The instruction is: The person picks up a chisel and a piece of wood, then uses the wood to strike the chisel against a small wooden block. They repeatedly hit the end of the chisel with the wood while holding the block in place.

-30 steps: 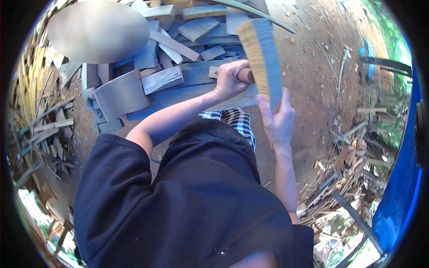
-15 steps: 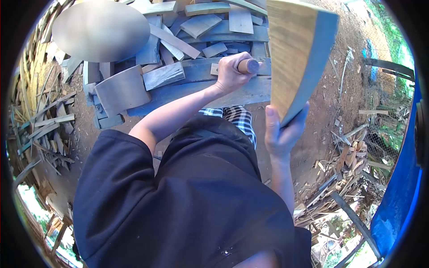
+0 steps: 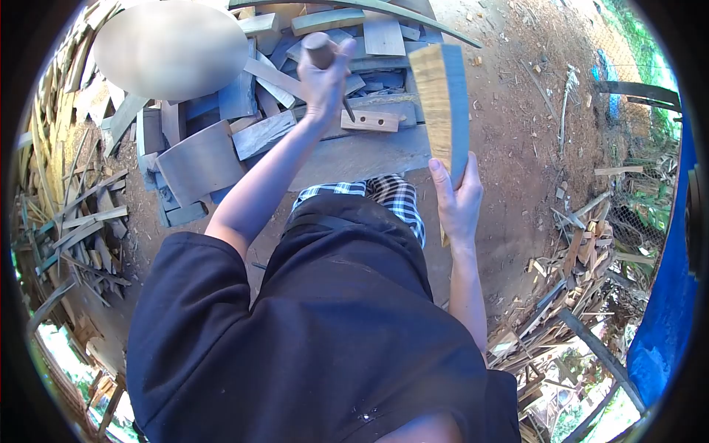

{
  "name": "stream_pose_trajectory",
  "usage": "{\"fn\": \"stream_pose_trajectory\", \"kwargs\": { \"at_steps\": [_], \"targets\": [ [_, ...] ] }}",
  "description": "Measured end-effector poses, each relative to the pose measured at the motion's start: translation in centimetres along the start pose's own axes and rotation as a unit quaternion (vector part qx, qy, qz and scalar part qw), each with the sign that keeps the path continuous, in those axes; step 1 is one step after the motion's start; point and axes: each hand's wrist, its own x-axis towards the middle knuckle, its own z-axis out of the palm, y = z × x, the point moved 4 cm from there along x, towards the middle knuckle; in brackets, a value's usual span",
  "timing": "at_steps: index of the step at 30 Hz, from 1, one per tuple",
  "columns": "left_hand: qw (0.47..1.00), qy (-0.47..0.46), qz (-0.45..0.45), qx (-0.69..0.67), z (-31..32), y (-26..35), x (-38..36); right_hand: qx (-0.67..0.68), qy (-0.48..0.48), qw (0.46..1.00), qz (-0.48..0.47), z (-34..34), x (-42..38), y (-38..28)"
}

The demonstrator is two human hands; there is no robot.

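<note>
My left hand is wrapped round the wooden handle of a tool with a thin dark shaft pointing down. Just below the shaft's tip, a small wooden block with several dark holes lies on a wide plank. On the other side, my right hand grips the lower end of a thick wooden board, held upright with its narrow bluish edge turned partly toward me.
Stacked wood pieces lie at the upper left, beside a blurred oval. Scrap wood piles stand at the far left and lower right. A blue tarp hangs at the right edge.
My left hand has moved up and left with the tool, uncovering the holed block. The board in my right hand has moved left and lower, turned more edge-on.
</note>
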Motion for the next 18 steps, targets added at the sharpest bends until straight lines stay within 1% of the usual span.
{"fn": "stream_pose_trajectory", "kwargs": {
  "at_steps": [1, 3, 4, 6, 8, 9, 11, 12, 13, 15, 16, 17, 18],
  "targets": [
    [0.999, 0.032, 0.014, -0.016, -0.6, 1.1, 0.5, 0.002, 0.002, 1.000, 0.000, -0.1, -0.2, 0.5],
    [0.997, 0.006, -0.063, -0.046, -2.1, 1.3, 1.0, 0.033, 0.033, 0.999, 0.003, -0.6, -0.6, 1.3],
    [0.996, -0.005, -0.057, -0.068, -2.7, 1.1, 1.2, 0.045, 0.022, 0.998, 0.038, -0.8, -0.9, 1.9],
    [0.994, -0.019, -0.052, -0.090, -3.8, 0.7, 1.2, 0.053, 0.025, 0.997, 0.050, -1.1, -1.1, 3.0],
    [0.993, -0.046, -0.090, -0.060, -4.9, 0.0, 1.2, 0.063, 0.022, 0.995, 0.075, -1.3, -1.3, 4.1],
    [0.993, -0.048, -0.092, -0.059, -5.2, 0.2, 1.0, 0.063, 0.023, 0.995, 0.077, -1.4, -1.4, 4.3],
    [0.987, -0.106, -0.035, 0.117, -5.6, 0.9, 0.7, 0.068, 0.036, 0.994, 0.079, -1.4, -1.4, 4.6],
    [0.982, -0.095, -0.003, 0.162, -6.0, 1.1, 0.6, 0.068, 0.037, 0.994, 0.080, -1.4, -1.4, 4.6],
    [0.982, -0.097, -0.004, 0.162, -6.3, 1.0, 0.5, 0.072, 0.042, 0.993, 0.079, -1.3, -1.4, 4.5],
    [0.985, -0.084, -0.034, 0.148, -7.1, 0.8, 0.4, 0.075, 0.047, 0.993, 0.079, -1.3, -1.4, 4.4],
    [0.985, -0.061, -0.043, 0.152, -7.5, 0.7, 0.5, 0.063, 0.047, 0.994, 0.079, -1.3, -1.4, 4.4],
    [0.985, -0.061, -0.043, 0.152, -7.6, 0.6, 0.4, 0.050, 0.047, 0.995, 0.077, -1.3, -1.3, 4.3],
    [0.990, -0.032, -0.047, 0.127, -7.8, 0.5, 0.3, 0.050, 0.047, 0.995, 0.076, -1.3, -1.2, 4.2]
  ]
}}
